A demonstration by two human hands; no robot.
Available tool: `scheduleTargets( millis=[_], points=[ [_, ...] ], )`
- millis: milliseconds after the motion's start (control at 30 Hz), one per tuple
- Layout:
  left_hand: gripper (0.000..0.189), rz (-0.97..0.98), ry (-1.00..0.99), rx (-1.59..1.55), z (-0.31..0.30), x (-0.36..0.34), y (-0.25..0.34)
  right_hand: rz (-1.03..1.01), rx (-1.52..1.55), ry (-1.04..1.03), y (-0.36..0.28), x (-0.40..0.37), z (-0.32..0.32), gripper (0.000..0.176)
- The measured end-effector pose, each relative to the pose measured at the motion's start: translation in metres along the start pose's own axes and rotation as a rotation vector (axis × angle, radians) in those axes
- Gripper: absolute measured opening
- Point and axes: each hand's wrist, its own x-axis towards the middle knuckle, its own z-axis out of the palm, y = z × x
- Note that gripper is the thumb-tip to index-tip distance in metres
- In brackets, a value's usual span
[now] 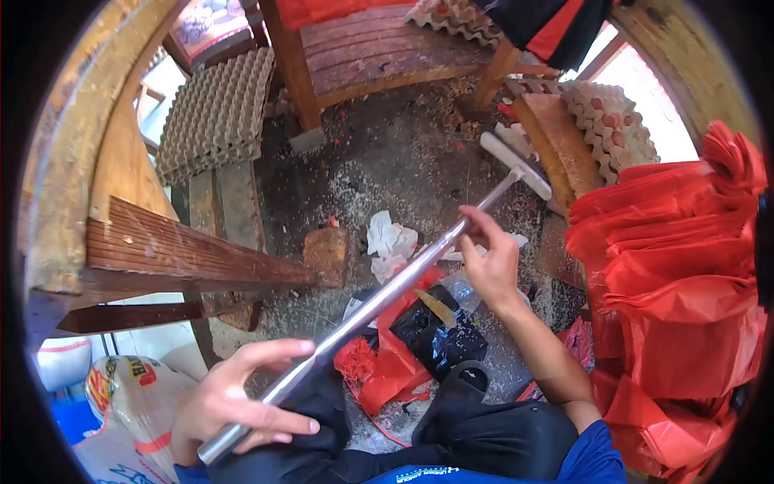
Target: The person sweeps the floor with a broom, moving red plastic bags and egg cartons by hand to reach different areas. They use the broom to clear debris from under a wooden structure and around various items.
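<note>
A squeegee-like tool (387, 292) with a long shiny metal pole and a pale T-shaped head (505, 155) slants across the view, head far right and pole end near left. My left hand (242, 395) is loosely around the pole close to its near end, fingers spread on either side of it. Higher up, my right hand (489, 256) grips the pole between thumb and fingertips, not far below the head. Under the pole, on the floor between my legs, lie crumpled red plastic (391, 355), a black plastic bag (439, 335) and white paper scraps (393, 242).
Stacked red plastic bags (669, 298) hang at the right. Egg trays (218, 109) are piled at the left, with more trays (613, 125) at the back right. A wooden beam (197, 246) juts in from the left above a filled bag (137, 403). Debris litters the dark floor (387, 153).
</note>
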Motion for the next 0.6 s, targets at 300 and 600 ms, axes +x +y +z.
scheduleTargets(
  millis=[300, 600],
  points=[
    [0.037, 0.198, -0.140, 0.274, 0.072, 0.028, -0.131, 0.375, 0.707, 0.304, 0.086, 0.022, 0.044, 0.022],
    [0.047, 0.236, -0.202, 0.315, 0.140, 0.147, -0.220, 0.301, 0.684, 0.505, 0.196, 0.101, 0.012, 0.019]
  ],
)
